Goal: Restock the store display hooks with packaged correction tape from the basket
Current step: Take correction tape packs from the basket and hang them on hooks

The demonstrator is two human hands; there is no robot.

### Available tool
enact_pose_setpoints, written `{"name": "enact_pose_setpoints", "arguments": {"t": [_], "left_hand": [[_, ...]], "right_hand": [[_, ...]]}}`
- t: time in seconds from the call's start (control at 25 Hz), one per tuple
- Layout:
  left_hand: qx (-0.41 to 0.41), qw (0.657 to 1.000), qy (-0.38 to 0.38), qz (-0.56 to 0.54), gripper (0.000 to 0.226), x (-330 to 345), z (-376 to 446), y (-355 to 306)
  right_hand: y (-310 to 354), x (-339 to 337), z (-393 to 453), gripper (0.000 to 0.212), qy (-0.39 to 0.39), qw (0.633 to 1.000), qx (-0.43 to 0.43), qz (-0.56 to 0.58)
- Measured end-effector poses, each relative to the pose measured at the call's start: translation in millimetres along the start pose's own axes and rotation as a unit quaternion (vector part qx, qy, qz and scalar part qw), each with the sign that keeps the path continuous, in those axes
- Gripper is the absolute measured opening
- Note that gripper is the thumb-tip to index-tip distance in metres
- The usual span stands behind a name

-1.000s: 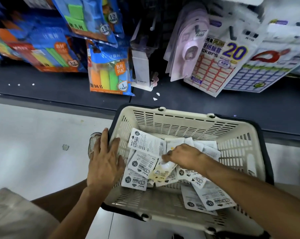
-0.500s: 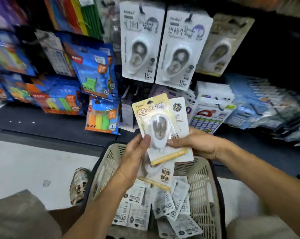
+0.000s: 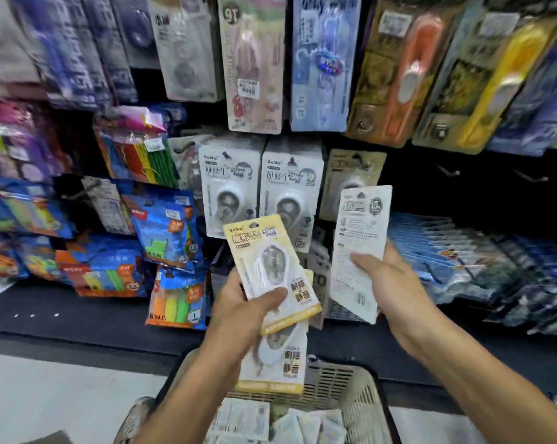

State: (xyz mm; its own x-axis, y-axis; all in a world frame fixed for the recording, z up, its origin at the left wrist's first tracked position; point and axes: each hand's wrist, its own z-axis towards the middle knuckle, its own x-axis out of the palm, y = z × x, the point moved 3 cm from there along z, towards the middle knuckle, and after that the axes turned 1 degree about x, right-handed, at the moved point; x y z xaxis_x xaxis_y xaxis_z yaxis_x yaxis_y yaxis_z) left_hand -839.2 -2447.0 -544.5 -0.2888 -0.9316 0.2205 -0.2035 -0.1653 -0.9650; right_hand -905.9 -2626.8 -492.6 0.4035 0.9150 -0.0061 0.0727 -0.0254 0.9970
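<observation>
Display: hanging correction tape packs (image 3: 290, 193) now face me, just beyond my fingers; before I looked into the basket.
Basket: basket (image 3: 344, 379) below my wrists, more packs inside.
Left hand: my left hand (image 3: 238, 302) grips yellow packs (image 3: 270, 270).
Right hand: my right hand (image 3: 389, 280) has split off one white pack (image 3: 360, 245), pinched, ready to hang.

Two hands are in view: the left hand (image 3: 238, 302) grips two yellow-carded correction tape packs (image 3: 270, 270), one behind the other, and the right hand (image 3: 395, 283) holds one white pack (image 3: 360, 238) showing its printed back. Two matching grey-white packs (image 3: 261, 184) hang mid-frame; one basket (image 3: 344, 379) sits at the bottom, its loose packs (image 3: 270, 421) too jumbled to count
</observation>
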Motion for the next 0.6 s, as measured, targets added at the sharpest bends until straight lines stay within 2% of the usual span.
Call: {"name": "enact_pose_setpoints", "arguments": {"t": [0.08,0.16,0.24,0.32,0.4,0.48,0.6], "left_hand": [[0.051,0.997,0.037,0.055,0.041,21,-5,-14],[0.088,0.989,0.052,0.108,0.046,28,-4,-29],[0.087,0.988,0.073,0.108,0.052,24,6,-45],[0.086,0.982,0.125,0.108,0.054,21,14,-59],[0.090,0.979,0.150,0.105,0.051,18,20,-68],[0.096,0.980,0.147,0.088,0.046,15,25,-72],[0.111,0.982,0.133,0.079,0.043,9,29,-74]], "right_hand": [[-3,7,-20,0.050,0.147,0.985,-0.057,-0.073],[-13,6,-15,0.045,0.171,0.977,-0.078,-0.103],[3,15,-6,0.044,0.222,0.967,-0.079,-0.102],[12,8,9,0.058,0.140,0.984,-0.046,-0.102],[14,-9,12,0.062,0.077,0.990,-0.078,-0.085],[18,-18,25,0.048,0.016,0.995,-0.093,-0.025],[30,-43,38,0.022,-0.127,0.984,-0.124,0.027]]}}
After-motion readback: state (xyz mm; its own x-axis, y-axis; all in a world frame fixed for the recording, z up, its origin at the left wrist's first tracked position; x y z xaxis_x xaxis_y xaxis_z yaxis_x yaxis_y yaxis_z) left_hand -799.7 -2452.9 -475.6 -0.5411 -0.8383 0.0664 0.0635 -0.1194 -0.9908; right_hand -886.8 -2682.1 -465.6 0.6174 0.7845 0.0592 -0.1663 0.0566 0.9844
